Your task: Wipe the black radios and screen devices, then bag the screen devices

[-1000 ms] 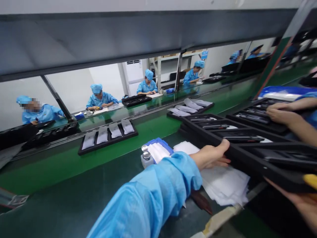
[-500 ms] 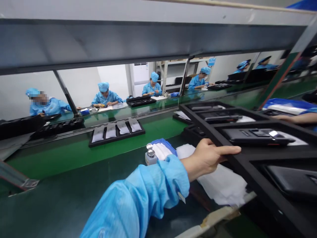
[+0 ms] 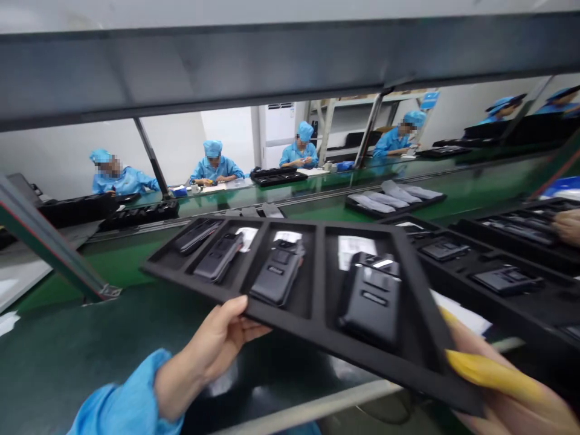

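Note:
A black foam tray point(image 3: 319, 266) with several slots, each holding a dark handheld device point(image 3: 369, 299), is lifted above the green bench in front of me. My left hand point(image 3: 217, 341) grips its near left edge, thumb on top and fingers under. My right hand point(image 3: 507, 393), with a yellow cot on one finger, is closed on the tray's near right corner at the bottom right.
More black trays with devices point(image 3: 502, 281) lie to the right, where another person's hand point(image 3: 568, 226) shows. A tray of grey pouches point(image 3: 392, 199) sits on the green conveyor point(image 3: 136, 260). Workers in blue sit across it. A metal shelf beam point(image 3: 272, 60) runs overhead.
The tray has swung from the right side to directly in front of me, carried by both hands. The white cloths and blue box are now hidden under it.

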The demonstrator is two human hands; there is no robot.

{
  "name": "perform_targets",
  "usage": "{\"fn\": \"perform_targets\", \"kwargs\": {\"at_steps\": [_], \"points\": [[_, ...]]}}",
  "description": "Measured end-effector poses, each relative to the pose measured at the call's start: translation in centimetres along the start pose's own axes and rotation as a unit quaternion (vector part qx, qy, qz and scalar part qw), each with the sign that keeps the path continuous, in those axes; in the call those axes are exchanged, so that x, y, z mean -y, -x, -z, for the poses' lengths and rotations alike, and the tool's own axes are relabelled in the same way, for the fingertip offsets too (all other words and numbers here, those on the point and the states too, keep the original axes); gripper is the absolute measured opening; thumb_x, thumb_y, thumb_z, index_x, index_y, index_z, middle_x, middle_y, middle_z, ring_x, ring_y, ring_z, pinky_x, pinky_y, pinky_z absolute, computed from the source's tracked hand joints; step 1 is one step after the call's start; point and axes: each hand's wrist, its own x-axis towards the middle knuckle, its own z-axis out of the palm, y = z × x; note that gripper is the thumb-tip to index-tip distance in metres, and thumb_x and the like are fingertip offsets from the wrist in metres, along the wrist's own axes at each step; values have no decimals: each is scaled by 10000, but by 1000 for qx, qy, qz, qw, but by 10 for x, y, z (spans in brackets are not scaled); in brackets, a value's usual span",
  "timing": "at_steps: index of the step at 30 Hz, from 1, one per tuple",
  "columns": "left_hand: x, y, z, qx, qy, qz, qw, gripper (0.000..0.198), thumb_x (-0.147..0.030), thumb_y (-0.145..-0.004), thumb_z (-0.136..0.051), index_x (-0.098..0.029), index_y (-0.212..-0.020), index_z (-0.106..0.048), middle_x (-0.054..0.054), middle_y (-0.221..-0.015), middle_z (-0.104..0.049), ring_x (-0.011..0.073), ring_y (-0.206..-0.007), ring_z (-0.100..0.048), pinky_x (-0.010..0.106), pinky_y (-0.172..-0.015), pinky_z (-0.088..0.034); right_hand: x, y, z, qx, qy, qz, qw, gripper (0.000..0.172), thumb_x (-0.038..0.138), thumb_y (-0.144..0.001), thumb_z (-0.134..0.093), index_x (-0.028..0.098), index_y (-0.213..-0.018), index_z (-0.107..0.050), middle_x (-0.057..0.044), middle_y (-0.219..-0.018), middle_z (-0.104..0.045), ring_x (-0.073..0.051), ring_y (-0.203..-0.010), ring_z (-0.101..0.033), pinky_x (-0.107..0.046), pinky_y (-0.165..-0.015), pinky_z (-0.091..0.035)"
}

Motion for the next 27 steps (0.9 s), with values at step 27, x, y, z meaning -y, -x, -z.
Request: {"fn": "perform_targets", "kwargs": {"at_steps": [27], "points": [[22, 69, 167, -216, -377, -15, 901, 402, -540, -738, -629, -175, -900, -673, 95, -908, -703, 213, -764, -655, 359, -715, -535, -72, -19, -179, 122, 445, 96, 882, 467, 347, -825, -491, 170, -1254, -543, -171, -1301, -513, -306, -1230, -470, -506, -1007, -408]]}}
